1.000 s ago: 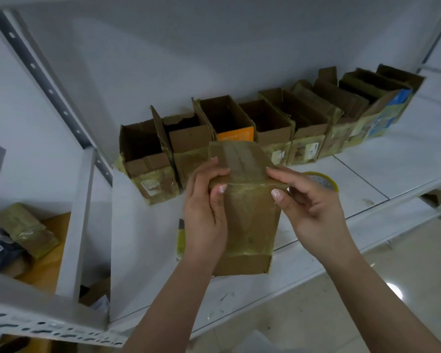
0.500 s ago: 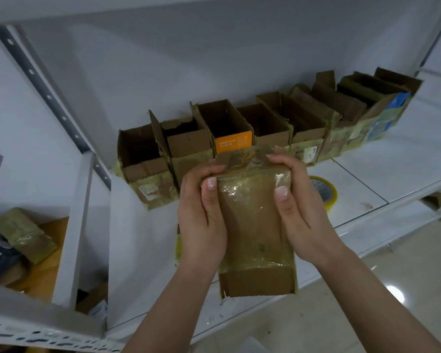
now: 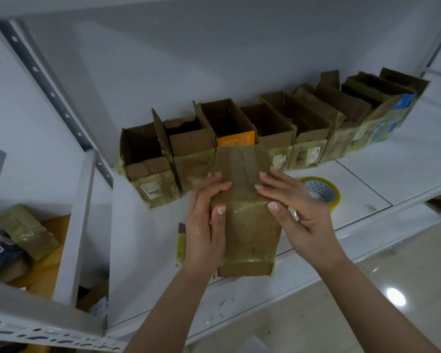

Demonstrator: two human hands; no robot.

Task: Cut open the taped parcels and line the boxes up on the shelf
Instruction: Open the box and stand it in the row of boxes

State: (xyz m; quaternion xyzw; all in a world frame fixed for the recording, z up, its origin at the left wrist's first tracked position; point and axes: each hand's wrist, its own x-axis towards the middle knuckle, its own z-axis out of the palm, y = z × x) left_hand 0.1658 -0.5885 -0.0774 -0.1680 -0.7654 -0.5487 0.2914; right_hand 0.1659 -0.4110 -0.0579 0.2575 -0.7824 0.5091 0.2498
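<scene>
Head view looks down on a taped parcel [image 3: 247, 212] held upright above the front of the white shelf [image 3: 367, 174]. Left hand [image 3: 205, 225] grips its left side, thumb across the taped front and fingers curled over the upper edge. Right hand [image 3: 298, 212] holds the right side, thumb on the front and fingertips on the top face. Behind, a row of opened boxes [image 3: 265, 133] stands along the back of the shelf, flaps up, touching side by side. A tape roll [image 3: 321, 189] lies flat just right of the right hand. More wrapped parcels [image 3: 23, 230] sit in the lower left bay
</scene>
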